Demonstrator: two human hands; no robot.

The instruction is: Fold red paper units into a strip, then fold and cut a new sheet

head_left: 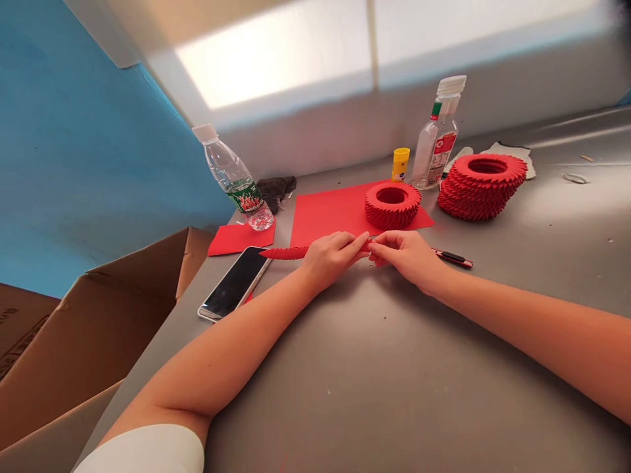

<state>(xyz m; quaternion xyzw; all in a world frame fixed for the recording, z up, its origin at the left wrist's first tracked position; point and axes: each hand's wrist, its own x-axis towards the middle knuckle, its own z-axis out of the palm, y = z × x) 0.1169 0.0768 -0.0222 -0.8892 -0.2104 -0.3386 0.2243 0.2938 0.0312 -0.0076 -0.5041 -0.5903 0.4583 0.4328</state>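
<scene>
The left hand (329, 260) and right hand (405, 255) meet above the bench (394, 368), fingers (362, 242) pinched closed on a folded red paper strip (286, 253), lying crosswise, jutting past the left hand toward the phone (234, 284)

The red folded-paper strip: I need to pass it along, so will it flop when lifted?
The red folded-paper strip is likely light, being paper. It juts straight past the left hand, so seems stiff, though its folds may flex if bent.
</scene>
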